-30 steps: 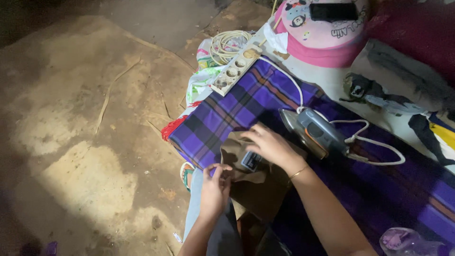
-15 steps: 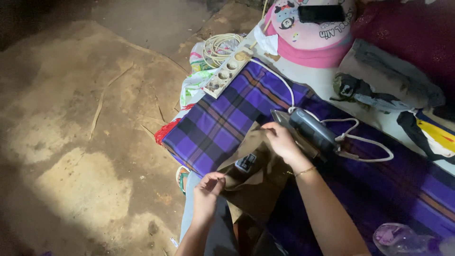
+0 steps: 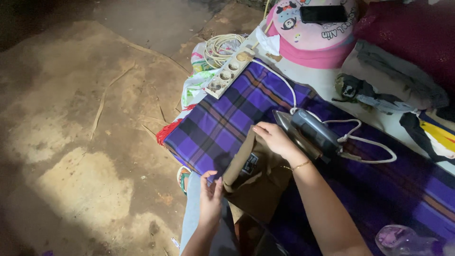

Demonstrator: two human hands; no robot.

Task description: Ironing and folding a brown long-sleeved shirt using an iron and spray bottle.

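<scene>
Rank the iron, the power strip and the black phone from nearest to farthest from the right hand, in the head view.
From the right hand:
1. Iron, just right of it on the purple plaid cloth.
2. Power strip, up and left, at the cloth's far edge.
3. Black phone, top, on the pink cushion.

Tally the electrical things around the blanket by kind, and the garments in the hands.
Clothes iron: 1
Power strip: 1
Coiled cable: 1
Phone: 1
Brown garment, held by left hand and right hand: 1
Total: 5
</scene>
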